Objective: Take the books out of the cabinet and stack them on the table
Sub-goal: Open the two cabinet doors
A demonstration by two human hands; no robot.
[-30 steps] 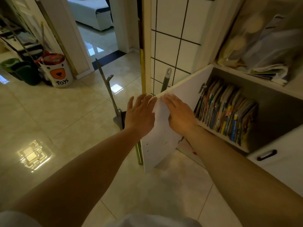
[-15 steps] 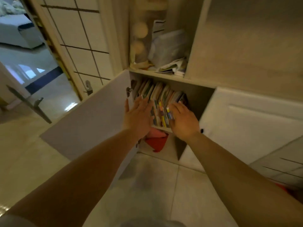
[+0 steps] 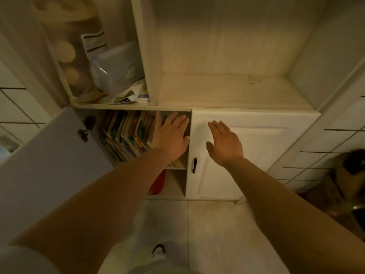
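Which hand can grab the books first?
Probably the left hand: it is already stretched into the open compartment, over the row of colourful upright books. The right hand hovers open before the closed white cabinet door, away from them.

A row of thin, brightly coloured books (image 3: 126, 135) stands on edge, leaning to the left, on the upper shelf of the white cabinet (image 3: 256, 153), whose left door (image 3: 45, 165) hangs wide open and right door is closed.
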